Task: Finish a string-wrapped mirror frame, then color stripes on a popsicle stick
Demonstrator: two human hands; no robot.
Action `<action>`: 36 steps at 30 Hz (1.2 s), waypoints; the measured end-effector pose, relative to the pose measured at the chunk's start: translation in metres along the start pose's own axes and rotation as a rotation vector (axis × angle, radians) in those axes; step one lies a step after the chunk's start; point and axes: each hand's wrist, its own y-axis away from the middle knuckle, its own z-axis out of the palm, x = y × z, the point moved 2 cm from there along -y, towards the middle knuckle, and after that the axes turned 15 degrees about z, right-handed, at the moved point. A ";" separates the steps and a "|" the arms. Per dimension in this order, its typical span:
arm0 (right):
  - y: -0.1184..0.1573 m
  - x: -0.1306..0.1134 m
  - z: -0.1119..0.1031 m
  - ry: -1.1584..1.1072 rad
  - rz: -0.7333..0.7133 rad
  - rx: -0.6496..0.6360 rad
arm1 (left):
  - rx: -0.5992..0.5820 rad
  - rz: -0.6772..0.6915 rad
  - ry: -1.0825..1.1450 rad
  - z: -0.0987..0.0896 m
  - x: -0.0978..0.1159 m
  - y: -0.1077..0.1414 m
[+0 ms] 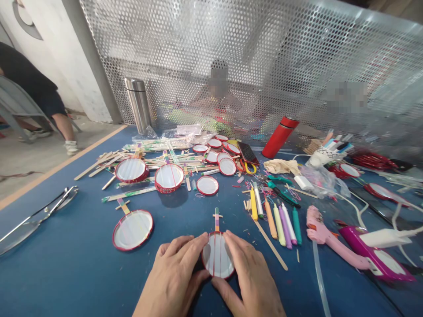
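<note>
A small toy banjo (218, 257) lies face up on the blue table in front of me. It has a round white face with a red rim, strings across it and a coloured craft-stick neck pointing away from me. My left hand (178, 268) grips its left rim between fingers and thumb. On the opposite rim, my right hand (249, 273) holds it the same way, both thumbs at the near edge. To the left rests a similar toy banjo (133, 230), with another round white piece (207, 186) beyond. Several markers (272, 220) lie to the right.
Eyeglasses (42, 215) lie at the left. Craft sticks (102, 165), a steel flask (138, 105) and a red flask (280, 137) stand or lie farther back. A pink glue gun (333, 242) with cords is at right. A perforated metal screen (185, 44) closes off the back.
</note>
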 end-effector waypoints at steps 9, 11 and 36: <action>0.002 0.003 0.002 0.005 0.005 -0.021 | -0.011 0.001 -0.001 0.000 0.000 0.000; 0.003 0.004 0.003 0.008 0.006 -0.043 | -0.019 0.004 -0.005 0.000 0.000 0.000; 0.007 0.009 0.007 -0.001 0.009 -0.085 | 0.007 0.014 0.007 -0.001 -0.001 0.000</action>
